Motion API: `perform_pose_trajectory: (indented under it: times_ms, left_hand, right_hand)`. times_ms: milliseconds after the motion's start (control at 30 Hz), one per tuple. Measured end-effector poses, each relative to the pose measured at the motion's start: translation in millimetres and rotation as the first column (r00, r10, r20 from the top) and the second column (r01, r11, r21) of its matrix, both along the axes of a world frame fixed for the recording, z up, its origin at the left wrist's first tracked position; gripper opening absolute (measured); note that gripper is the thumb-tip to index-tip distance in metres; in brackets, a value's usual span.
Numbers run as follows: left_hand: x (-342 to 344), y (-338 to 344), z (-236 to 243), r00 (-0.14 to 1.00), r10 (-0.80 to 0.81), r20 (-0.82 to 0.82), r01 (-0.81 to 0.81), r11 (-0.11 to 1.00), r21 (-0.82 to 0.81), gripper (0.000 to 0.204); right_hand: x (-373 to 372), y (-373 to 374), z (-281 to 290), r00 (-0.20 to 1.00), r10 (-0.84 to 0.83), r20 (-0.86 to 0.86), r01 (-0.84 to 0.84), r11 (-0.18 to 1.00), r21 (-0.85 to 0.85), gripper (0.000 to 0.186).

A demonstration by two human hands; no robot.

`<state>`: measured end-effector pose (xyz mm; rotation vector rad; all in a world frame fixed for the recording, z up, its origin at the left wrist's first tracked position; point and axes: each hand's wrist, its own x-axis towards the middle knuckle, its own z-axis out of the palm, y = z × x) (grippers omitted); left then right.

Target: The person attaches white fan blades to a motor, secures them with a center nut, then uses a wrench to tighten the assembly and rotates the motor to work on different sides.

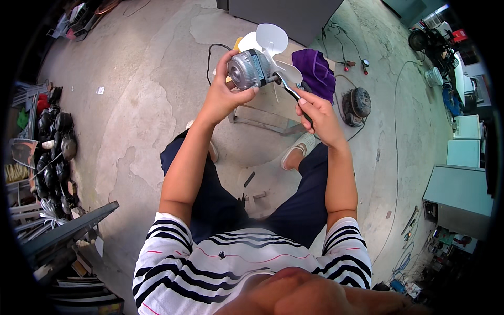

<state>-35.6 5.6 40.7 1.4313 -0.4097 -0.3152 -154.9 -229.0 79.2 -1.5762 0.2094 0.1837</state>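
My left hand (219,98) is wrapped round a silver, ribbed fan motor (244,71) with a label on its side. White fan blades (272,40) are on the motor's far right side. My right hand (321,116) grips the dark handle of a wrench (290,90). The wrench's metal head rests against the motor, close to the blades' hub; its exact contact point is too small to tell. Both hands hold these things above a low wooden bench (265,116). A purple cloth (315,73) lies on the bench to the right.
Right of the bench, a dark round machine (357,103) stands on the concrete floor with a cable. Gauges with hoses (362,64) lie beyond it. A grey cabinet (286,18) is at the back. Black compressors (55,152) are piled at left, and a pale metal box (457,197) stands at right.
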Motion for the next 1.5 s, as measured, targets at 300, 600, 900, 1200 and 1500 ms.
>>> perform_pose_trajectory:
  times_ms: [300,600,900,1200,1500]
  left_hand:
    - [-6.1,-3.3,4.3,0.998,-0.022,0.062,0.020,1.000,0.023,0.096]
    - [-3.8,-9.0,-5.2,0.947,-0.061,-0.314,-0.027,0.963,-0.269,0.087]
    - [0.6,-8.3,-9.3,0.975,-0.039,-0.220,-0.011,0.974,-0.226,0.091]
    - [-4.7,-3.9,6.4,0.992,-0.037,0.117,0.034,0.999,0.033,0.090]
    - [5.0,-1.8,-7.1,0.998,0.013,0.064,-0.005,0.992,-0.123,0.096]
  right_hand:
    - [-6.9,0.3,-0.3,1.000,0.003,0.003,-0.002,0.993,-0.117,0.043]
    - [-2.0,24.7,-11.0,0.887,-0.001,0.461,0.241,0.853,-0.462,0.039]
    - [-3.1,21.6,-8.3,0.953,-0.062,0.295,0.141,0.957,-0.255,0.039]
    - [-2.4,-9.1,-1.6,0.999,0.036,-0.039,-0.034,0.999,0.042,0.045]
    - [-7.3,21.1,-14.3,0.948,-0.047,0.314,0.141,0.949,-0.283,0.042]
